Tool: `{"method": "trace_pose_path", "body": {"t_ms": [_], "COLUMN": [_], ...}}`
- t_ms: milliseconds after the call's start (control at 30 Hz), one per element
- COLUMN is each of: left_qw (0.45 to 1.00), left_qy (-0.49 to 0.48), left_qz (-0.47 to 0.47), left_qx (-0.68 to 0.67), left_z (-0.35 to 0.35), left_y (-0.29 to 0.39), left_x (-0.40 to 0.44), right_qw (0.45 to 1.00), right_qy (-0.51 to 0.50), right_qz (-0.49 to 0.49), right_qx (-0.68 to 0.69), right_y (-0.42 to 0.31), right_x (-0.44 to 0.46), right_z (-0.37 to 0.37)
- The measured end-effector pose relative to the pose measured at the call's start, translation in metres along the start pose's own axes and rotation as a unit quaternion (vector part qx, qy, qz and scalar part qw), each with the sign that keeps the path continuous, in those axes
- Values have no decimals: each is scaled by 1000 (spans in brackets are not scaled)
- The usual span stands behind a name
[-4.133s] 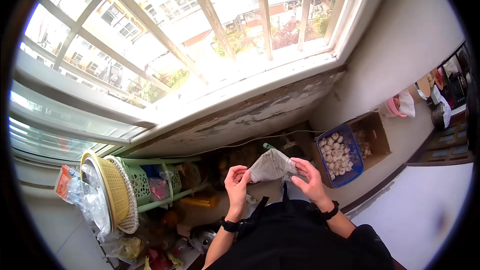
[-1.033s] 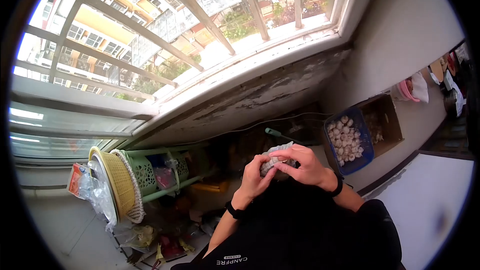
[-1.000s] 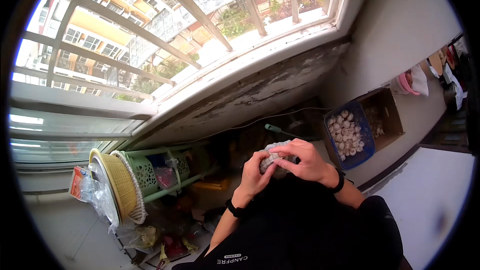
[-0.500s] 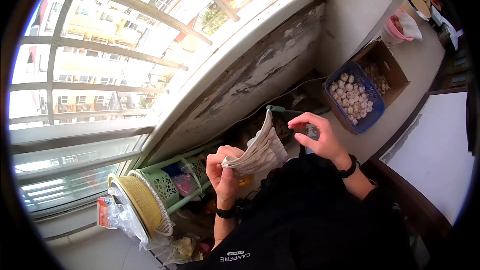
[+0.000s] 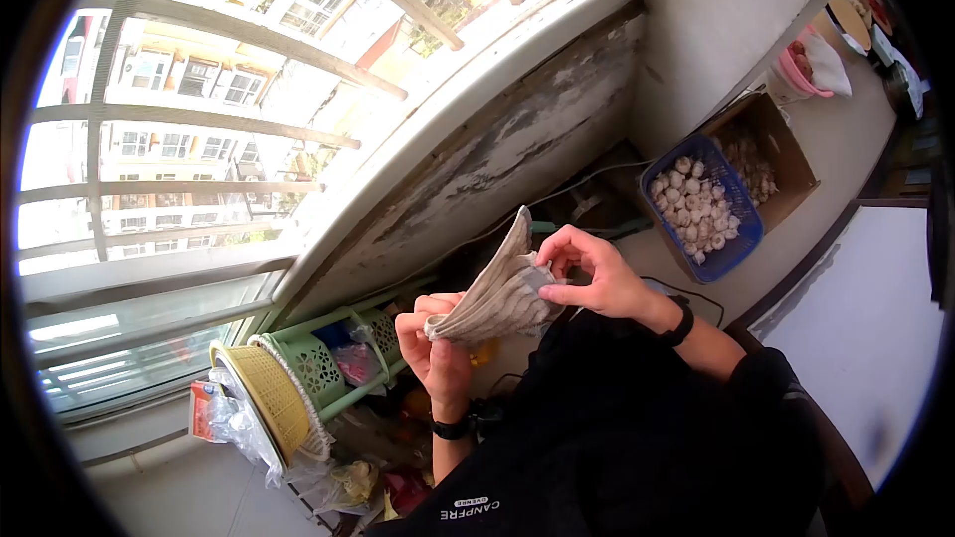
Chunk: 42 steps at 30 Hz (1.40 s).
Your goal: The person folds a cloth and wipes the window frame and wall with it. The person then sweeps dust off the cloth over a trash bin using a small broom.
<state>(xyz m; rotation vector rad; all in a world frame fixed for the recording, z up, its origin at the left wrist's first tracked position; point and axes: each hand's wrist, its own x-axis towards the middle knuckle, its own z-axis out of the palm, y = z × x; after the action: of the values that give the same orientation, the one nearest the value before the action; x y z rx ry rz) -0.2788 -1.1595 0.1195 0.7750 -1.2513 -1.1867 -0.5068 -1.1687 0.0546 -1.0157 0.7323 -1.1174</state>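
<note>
A grey-beige, ribbed knitted cloth piece [image 5: 494, 296] hangs between my two hands, its pointed upper edge raised. My left hand [image 5: 438, 346] pinches its lower left corner between thumb and fingers. On the other side, my right hand [image 5: 595, 276] has its fingertips closed on the cloth's right edge. Behind the cloth, a green handle [image 5: 543, 227] shows only in part. To the right of my hands, a blue basket [image 5: 758, 229] holds several white garlic bulbs [image 5: 693, 207].
A cardboard box [image 5: 796, 154] stands beside the basket, with a pink container [image 5: 793, 76] beyond it. At the left are a green rack [image 5: 308, 363] and a yellow basket [image 5: 261, 388]. A barred window [image 5: 229, 119] rises ahead; a white surface [image 5: 856, 328] lies at the right.
Since half a second ago, my right hand has moved left and down and taken hold of the cloth's right edge, having been apart from it. My left hand still grips its corner.
</note>
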Motion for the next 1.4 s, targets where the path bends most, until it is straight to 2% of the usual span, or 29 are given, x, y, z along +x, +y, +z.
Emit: {"method": "trace_pose_path", "body": {"t_ms": [133, 233, 267, 300, 367, 433, 500, 600, 700, 800, 933, 1033, 1067, 1167, 1233, 1300, 1400], "left_qw": [991, 927, 909, 918, 957, 964, 968, 988, 984, 990, 986, 967, 964, 961, 960, 962, 953], "left_qy": [115, 251, 182, 114, 22, -37, -17, -4, -28, -22, -80, -144, -154, -194, -237, -269, -271], "left_qz": [-44, 9, 33, 10, -13, 18, 47, 10, 18, -57, -19, 20, 21, 12, 38, 11, 74], "left_qx": [53, 278, 374, 379, 288, 263, 247, 155, 174, 127, 143, 209, 214, 197, 146, 45, -115], "left_z": [-20, 2, -12, -19, 10, 30, 35, 39, 34, 25, 22, 24, 23, 25, 28, 26, 18], "left_y": [-19, -29, -30, -26, -15, -12, -22, -18, -16, -8, 10, 25, 29, 45, 53, 66, 77], "left_x": [-20, -26, -37, -48, -46, -38, -33, -25, -25, -25, -25, -28, -29, -30, -28, -31, -29], "right_qw": [998, 997, 997, 997, 995, 991, 993, 995, 996, 985, 991, 991, 980, 930, 915, 897, 881], "right_qy": [13, -18, -36, -53, -63, -81, -75, -50, -31, -19, 47, 98, 142, 244, 318, 373, 429], "right_qz": [-38, -38, -38, -39, -74, -100, -93, -75, -69, -79, -70, -82, -127, -159, -154, -172, -178], "right_qx": [55, 68, 59, 48, 4, -30, 19, 46, 52, 151, 100, 40, -55, -223, -196, -166, -91], "right_y": [-12, -35, -40, -42, -38, -28, -28, -36, -34, -32, -14, -23, -20, -21, -22, -23, -30], "right_x": [-2, -6, -5, -2, 4, 12, 11, 5, -3, -8, -20, -23, -21, -21, -18, -17, -26], "right_z": [-10, 1, 8, 15, 23, 27, 30, 26, 27, 38, 44, 55, 58, 53, 45, 29, 0]}}
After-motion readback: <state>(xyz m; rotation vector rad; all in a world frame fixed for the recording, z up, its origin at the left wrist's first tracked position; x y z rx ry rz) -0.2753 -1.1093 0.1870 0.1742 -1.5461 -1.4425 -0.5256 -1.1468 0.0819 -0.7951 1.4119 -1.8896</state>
